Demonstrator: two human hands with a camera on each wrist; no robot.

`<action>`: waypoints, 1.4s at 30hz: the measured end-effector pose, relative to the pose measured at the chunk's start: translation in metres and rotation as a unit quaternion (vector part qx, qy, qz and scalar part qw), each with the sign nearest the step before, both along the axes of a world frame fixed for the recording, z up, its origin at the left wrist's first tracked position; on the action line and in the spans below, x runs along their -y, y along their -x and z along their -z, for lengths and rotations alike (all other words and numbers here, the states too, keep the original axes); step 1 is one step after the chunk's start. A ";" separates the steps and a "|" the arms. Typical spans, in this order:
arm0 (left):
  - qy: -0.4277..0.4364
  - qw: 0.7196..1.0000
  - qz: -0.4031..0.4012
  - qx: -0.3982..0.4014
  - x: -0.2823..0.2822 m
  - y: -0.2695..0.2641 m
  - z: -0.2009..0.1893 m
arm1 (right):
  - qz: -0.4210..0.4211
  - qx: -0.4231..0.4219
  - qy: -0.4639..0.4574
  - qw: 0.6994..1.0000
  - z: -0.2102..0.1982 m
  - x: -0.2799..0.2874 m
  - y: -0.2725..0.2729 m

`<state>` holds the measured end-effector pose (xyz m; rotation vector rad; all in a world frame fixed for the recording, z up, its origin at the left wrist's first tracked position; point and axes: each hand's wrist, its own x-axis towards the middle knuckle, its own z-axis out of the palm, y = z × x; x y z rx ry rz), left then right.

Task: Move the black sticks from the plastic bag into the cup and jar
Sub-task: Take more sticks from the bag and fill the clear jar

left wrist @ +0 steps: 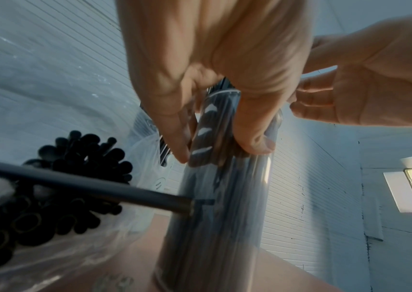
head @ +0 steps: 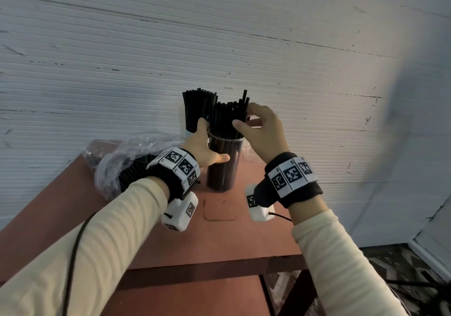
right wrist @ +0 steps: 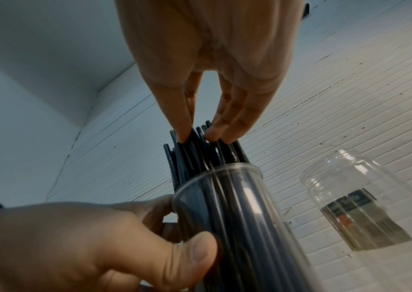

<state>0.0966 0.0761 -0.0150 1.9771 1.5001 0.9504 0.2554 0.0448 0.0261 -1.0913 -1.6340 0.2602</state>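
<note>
Gripping cup (head: 225, 162) left hand (head: 202, 149); right hand (head: 262, 132) pinching upright black sticks (head: 227, 120)

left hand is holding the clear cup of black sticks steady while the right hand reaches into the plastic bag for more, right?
Not quite. The left hand does hold the clear cup of black sticks, but the right hand is not in the plastic bag. Its fingertips are on the tops of the sticks standing in that cup, as the right wrist view shows. The bag lies apart, to the left.

Sticks (head: 225, 120) in cup (head: 224, 166); bag (head: 117, 159) left, on table (head: 219, 237).
</note>
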 end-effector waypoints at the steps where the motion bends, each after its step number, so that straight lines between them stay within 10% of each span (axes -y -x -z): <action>1: 0.001 1.000 0.000 0.002 0.000 0.000 0.000 | 0.003 -0.005 -0.006 1.000 0.001 0.001 -0.001; 29: 0.020 1.000 0.004 0.009 -0.007 0.004 0.004 | 0.029 -0.050 0.104 0.993 -0.007 0.002 0.006; 42: 0.009 1.000 0.006 0.007 -0.007 0.003 0.003 | 0.096 0.139 0.100 0.981 -0.014 0.001 0.003</action>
